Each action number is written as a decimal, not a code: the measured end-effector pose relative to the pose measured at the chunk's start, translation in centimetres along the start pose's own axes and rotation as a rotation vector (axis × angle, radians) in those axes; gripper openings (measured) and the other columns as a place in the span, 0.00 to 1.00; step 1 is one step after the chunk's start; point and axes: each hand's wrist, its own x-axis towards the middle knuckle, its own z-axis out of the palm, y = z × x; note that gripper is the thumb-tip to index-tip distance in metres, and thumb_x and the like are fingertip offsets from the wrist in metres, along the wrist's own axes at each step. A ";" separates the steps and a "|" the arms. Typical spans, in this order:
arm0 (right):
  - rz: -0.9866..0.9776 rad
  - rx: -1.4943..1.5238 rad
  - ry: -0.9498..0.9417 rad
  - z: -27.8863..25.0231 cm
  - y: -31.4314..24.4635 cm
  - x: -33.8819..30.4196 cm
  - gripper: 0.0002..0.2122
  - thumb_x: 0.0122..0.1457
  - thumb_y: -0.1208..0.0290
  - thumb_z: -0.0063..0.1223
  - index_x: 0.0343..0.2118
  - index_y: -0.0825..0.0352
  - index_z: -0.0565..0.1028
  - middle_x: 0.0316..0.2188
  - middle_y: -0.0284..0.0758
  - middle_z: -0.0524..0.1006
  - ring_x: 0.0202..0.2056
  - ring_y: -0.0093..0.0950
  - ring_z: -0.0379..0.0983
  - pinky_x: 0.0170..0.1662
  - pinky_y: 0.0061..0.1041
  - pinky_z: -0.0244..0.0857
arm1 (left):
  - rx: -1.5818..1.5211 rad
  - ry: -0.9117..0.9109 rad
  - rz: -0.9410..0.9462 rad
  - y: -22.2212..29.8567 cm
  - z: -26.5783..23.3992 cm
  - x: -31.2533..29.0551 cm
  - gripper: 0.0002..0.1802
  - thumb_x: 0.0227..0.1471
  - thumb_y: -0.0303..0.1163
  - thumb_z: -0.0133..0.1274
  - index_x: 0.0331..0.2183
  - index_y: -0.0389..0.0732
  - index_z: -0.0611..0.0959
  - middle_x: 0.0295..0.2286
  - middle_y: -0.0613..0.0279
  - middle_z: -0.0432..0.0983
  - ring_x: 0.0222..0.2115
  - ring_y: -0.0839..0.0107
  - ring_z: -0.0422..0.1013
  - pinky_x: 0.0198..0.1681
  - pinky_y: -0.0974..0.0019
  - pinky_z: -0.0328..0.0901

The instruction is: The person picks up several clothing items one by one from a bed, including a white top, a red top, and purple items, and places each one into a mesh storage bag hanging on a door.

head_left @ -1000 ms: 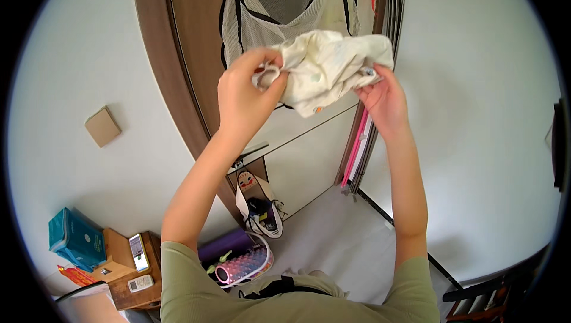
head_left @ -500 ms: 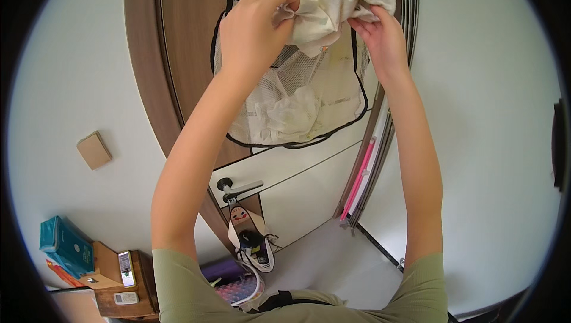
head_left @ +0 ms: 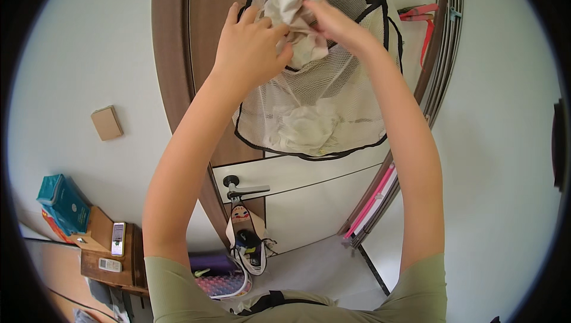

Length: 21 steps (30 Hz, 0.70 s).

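Observation:
Bunched up at the mouth of a hanging mesh storage bag [head_left: 363, 88] is a white cloth [head_left: 295, 3], perhaps a garment. My right hand [head_left: 338, 24] pinches it from the right side. At the cloth's left stands my left hand [head_left: 248, 48], its fingers spread and nothing gripped in them; whether the fingertips touch the cloth or the bag is hard to tell. The bag has black edging and a beige top panel with a red cartoon print. Another white crumpled bundle [head_left: 306, 127] lies in its bottom behind the mesh.
The bag hangs on a brown and white door with a lever handle [head_left: 248, 190], from which a smaller bag [head_left: 247, 237] hangs. Grey poles [head_left: 443, 79] and a pink rod [head_left: 372, 201] stand at right. Lower left, a wooden cabinet [head_left: 95, 272] holds a phone [head_left: 118, 238] and a remote [head_left: 110, 265].
The cloth has moved down and left to the bag's mouth, more bunched than before. My right hand moved left with it; my left hand has let go and spread its fingers. The view shifted slightly.

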 end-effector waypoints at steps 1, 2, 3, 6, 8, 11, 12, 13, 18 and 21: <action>0.044 -0.003 -0.059 0.9 0.3 0.3 0.21 0.59 0.56 0.34 0.48 0.68 0.62 0.35 0.32 0.70 0.29 0.21 0.65 0.33 0.18 0.61 | 0.011 0.010 0.002 -0.1 -0.2 -0.3 0.09 0.46 0.34 0.47 0.30 0.44 0.79 0.30 0.62 0.74 0.42 0.62 0.66 0.55 0.53 0.52; 0.088 -0.006 -0.118 1.5 0.6 0.4 0.21 0.60 0.53 0.33 0.47 0.66 0.63 0.33 0.29 0.70 0.26 0.17 0.62 0.30 0.15 0.59 | 0.022 0.019 0.005 -0.3 -0.4 -0.6 0.09 0.46 0.34 0.46 0.29 0.44 0.79 0.30 0.62 0.74 0.42 0.62 0.66 0.55 0.53 0.52; 0.255 -0.004 -0.230 1.2 0.8 0.2 0.19 0.59 0.53 0.33 0.41 0.65 0.66 0.27 0.25 0.67 0.22 0.15 0.60 0.26 0.14 0.57 | 0.034 0.027 0.007 -0.5 -0.6 -0.9 0.10 0.46 0.35 0.46 0.29 0.43 0.79 0.29 0.61 0.74 0.42 0.62 0.66 0.55 0.53 0.51; 0.321 -0.149 -0.553 1.1 2.3 1.2 0.18 0.59 0.52 0.33 0.37 0.63 0.68 0.24 0.24 0.65 0.19 0.15 0.56 0.24 0.14 0.55 | -0.058 -0.017 -0.001 -0.6 -2.0 -1.1 0.09 0.43 0.33 0.46 0.27 0.42 0.79 0.28 0.61 0.73 0.42 0.61 0.65 0.56 0.53 0.50; 0.307 -0.256 -0.624 2.4 1.0 -0.2 0.18 0.60 0.54 0.31 0.36 0.63 0.69 0.25 0.24 0.67 0.21 0.17 0.58 0.26 0.17 0.57 | -0.058 -0.015 0.092 -1.0 -2.8 -1.5 0.08 0.39 0.31 0.47 0.25 0.41 0.79 0.26 0.61 0.73 0.40 0.63 0.67 0.54 0.52 0.53; 0.162 -0.656 -0.617 4.0 3.5 0.7 0.14 0.60 0.62 0.34 0.39 0.65 0.70 0.28 0.29 0.72 0.27 0.22 0.64 0.33 0.23 0.61 | -0.113 -0.037 0.143 -0.8 -3.5 -2.0 0.08 0.35 0.26 0.48 0.24 0.39 0.78 0.27 0.62 0.72 0.41 0.62 0.66 0.55 0.53 0.53; 0.104 -0.658 -0.627 3.8 3.8 0.9 0.13 0.58 0.65 0.36 0.41 0.65 0.70 0.29 0.30 0.73 0.29 0.23 0.65 0.35 0.23 0.61 | -0.141 -0.047 0.145 -0.7 -3.7 -2.1 0.08 0.33 0.23 0.49 0.25 0.39 0.77 0.29 0.61 0.72 0.42 0.61 0.65 0.56 0.54 0.52; 0.042 -0.656 -0.639 3.7 3.8 1.2 0.13 0.57 0.67 0.38 0.42 0.65 0.70 0.30 0.32 0.74 0.30 0.24 0.66 0.36 0.23 0.61 | -0.154 -0.044 0.134 -0.6 -3.9 -2.2 0.10 0.32 0.22 0.50 0.25 0.39 0.76 0.30 0.61 0.71 0.42 0.61 0.64 0.55 0.54 0.54; -0.136 -0.476 -0.329 2.1 2.5 -0.5 0.16 0.48 0.64 0.53 0.41 0.60 0.75 0.28 0.31 0.78 0.29 0.26 0.75 0.36 0.25 0.67 | -0.130 0.014 0.121 0.0 -4.6 -2.7 0.15 0.33 0.23 0.50 0.31 0.40 0.76 0.36 0.60 0.71 0.44 0.60 0.63 0.52 0.56 0.56; -0.249 -0.445 0.010 1.9 1.6 -2.9 0.13 0.48 0.65 0.52 0.37 0.62 0.76 0.26 0.32 0.78 0.27 0.26 0.74 0.34 0.26 0.67 | -0.147 0.038 0.072 0.9 -5.3 -3.1 0.18 0.35 0.24 0.50 0.35 0.42 0.76 0.39 0.60 0.70 0.45 0.59 0.62 0.49 0.57 0.57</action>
